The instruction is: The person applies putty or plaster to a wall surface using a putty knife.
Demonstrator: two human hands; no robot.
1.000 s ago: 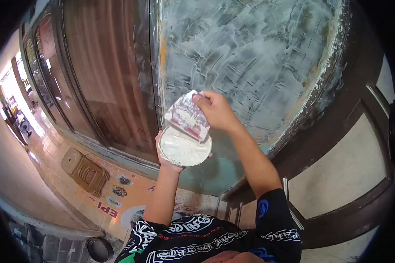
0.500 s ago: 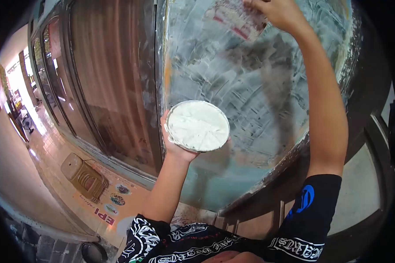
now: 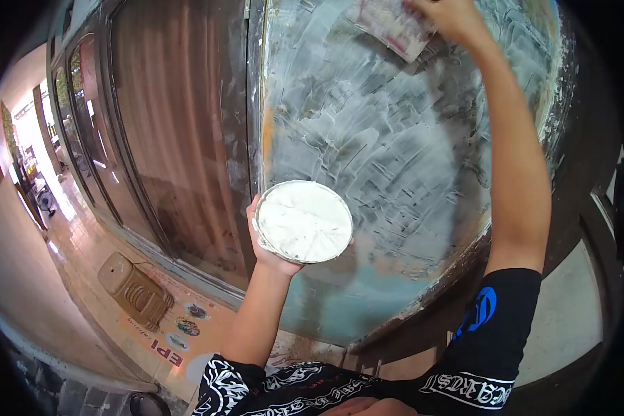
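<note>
My left hand (image 3: 273, 263) is wrapped round a shallow round tub of white putty (image 3: 304, 222) from below and the left side. The tub tilts so that its smeared white top faces me. My right hand (image 3: 456, 19) is up near the top edge of the view, its fingers closed on a flat spreader (image 3: 393, 29). Whitish and reddish smears cover the spreader, which lies at or very close to the wall panel (image 3: 367, 149). Grey-white putty strokes streak this blue-green panel, and its lower part is plainer.
Left of the panel stands a dark-framed window (image 3: 177, 132) with a brownish curtain behind it. A stack of brown plastic stools (image 3: 135, 290) rests on a printed mat (image 3: 177, 340). A dark round container (image 3: 149, 403) sits at the bottom. Dark wooden framing (image 3: 582, 180) borders the right side.
The tub in my left hand has moved down and slightly left in the view. My right hand and the spreader have shifted right. More streaked panel shows below the spreader.
</note>
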